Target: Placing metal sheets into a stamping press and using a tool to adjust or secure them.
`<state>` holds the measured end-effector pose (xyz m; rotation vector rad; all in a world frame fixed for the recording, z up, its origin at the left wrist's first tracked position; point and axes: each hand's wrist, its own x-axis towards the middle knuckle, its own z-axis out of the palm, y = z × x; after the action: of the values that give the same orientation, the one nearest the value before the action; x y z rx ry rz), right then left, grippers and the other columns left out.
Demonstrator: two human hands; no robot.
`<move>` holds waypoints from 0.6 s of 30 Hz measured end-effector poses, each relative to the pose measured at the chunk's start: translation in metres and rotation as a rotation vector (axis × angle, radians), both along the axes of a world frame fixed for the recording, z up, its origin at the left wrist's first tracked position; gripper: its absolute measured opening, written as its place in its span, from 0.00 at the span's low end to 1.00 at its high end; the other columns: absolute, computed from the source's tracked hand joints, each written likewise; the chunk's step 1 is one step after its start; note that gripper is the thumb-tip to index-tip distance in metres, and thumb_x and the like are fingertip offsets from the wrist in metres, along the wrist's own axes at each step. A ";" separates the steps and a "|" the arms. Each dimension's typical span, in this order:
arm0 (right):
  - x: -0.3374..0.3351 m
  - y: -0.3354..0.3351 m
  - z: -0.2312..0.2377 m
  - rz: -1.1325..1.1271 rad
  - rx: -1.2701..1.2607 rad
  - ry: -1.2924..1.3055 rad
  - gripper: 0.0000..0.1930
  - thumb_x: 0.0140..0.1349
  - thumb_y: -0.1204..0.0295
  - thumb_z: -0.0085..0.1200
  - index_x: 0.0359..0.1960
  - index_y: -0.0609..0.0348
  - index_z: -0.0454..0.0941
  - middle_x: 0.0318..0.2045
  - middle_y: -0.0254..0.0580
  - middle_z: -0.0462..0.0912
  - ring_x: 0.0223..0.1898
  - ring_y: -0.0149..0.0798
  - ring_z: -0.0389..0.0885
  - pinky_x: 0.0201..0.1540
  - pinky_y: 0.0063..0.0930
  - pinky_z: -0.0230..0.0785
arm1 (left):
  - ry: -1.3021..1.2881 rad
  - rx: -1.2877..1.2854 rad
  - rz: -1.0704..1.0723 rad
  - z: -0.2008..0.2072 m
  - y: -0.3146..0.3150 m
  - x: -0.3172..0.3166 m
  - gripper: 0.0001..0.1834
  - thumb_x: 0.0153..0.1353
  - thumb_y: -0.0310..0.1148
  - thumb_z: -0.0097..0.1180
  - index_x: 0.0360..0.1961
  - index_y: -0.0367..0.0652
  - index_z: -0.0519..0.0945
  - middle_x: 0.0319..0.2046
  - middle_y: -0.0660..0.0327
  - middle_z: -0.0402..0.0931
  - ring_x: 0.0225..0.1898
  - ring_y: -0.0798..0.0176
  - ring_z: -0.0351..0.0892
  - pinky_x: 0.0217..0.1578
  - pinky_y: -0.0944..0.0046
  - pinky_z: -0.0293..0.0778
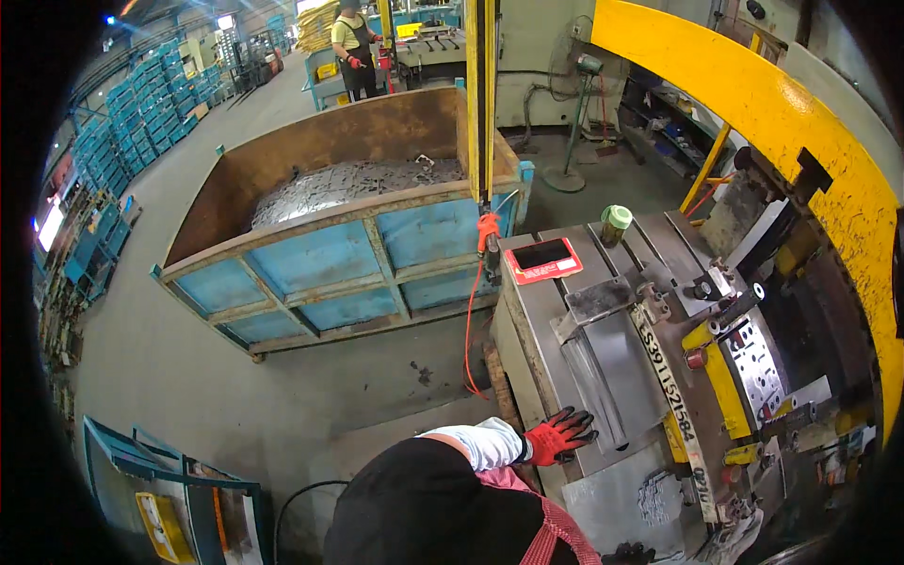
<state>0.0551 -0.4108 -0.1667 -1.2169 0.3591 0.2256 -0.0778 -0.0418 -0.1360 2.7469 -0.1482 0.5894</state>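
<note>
My left hand (560, 436), in a red glove with black fingers, rests with fingers spread on the near-left part of a steel machine bed (537, 377). It lies beside a long metal bar (595, 395). Dark gloved fingertips of my right hand (629, 554) show at the lower edge, by the near border of a flat grey metal sheet (617, 504); the rest of that hand is out of view. Right of the sheet stands a die tool (673, 395) with a lettered strip. Small marks or scraps (656, 497) show on the sheet.
A yellow machine frame (753, 85) arches over the right side. Beyond the bed's left is a blue scrap bin (311, 273) holding metal pieces. A phone lies on a red booklet (544, 271) near a green-lidded jar (617, 221). An orange hose (471, 330) hangs down. Another person (356, 47) stands behind.
</note>
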 end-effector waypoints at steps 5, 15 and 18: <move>-0.001 -0.003 0.002 0.001 -0.005 0.001 0.24 0.58 0.48 0.39 0.55 0.41 0.64 0.49 0.43 0.71 0.48 0.47 0.70 0.48 0.48 0.62 | 0.049 0.007 -0.012 0.000 0.001 0.000 0.40 0.49 0.47 0.50 0.63 0.48 0.51 0.61 0.49 0.51 0.64 0.46 0.44 0.61 0.41 0.41; -0.003 -0.006 0.003 0.009 -0.006 0.002 0.23 0.59 0.48 0.39 0.53 0.40 0.66 0.47 0.42 0.72 0.47 0.48 0.71 0.47 0.49 0.64 | 0.039 -0.003 0.004 -0.001 -0.001 0.000 0.40 0.48 0.48 0.50 0.63 0.51 0.51 0.62 0.49 0.49 0.65 0.46 0.42 0.61 0.41 0.40; -0.006 -0.009 0.002 0.001 -0.005 0.002 0.23 0.59 0.48 0.39 0.53 0.40 0.66 0.46 0.42 0.73 0.46 0.48 0.72 0.46 0.49 0.64 | 0.115 0.018 -0.011 0.009 0.000 -0.002 0.40 0.49 0.48 0.49 0.63 0.51 0.52 0.62 0.49 0.48 0.65 0.46 0.43 0.61 0.41 0.40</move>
<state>0.0493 -0.4197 -0.1644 -1.2221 0.3610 0.2268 -0.0801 -0.0415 -0.1269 2.7866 -0.1419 0.4272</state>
